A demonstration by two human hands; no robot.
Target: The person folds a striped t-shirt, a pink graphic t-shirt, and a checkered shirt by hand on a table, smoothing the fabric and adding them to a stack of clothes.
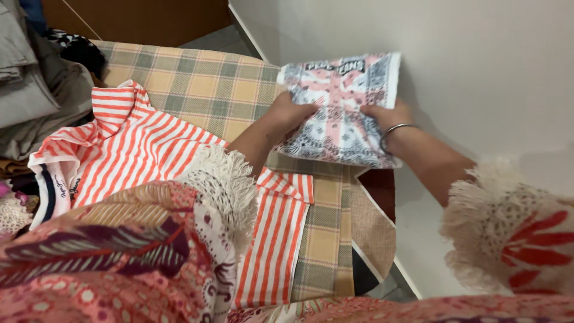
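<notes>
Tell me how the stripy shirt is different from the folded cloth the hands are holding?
The orange-and-white striped shirt lies spread open and flat, while the pink-and-blue patterned cloth is folded into a small bundle. The shirt has plain stripes; the cloth has a busy print. Nobody touches the shirt, but the left hand and right hand press on the cloth. Both rest on the checked blanket.

Garment: folded flag-print T-shirt (pixel 341 113), pink, white and grey
Pose: flat, pressed under my grip
Place: plaid bedcover's far edge, beside wall
</notes>
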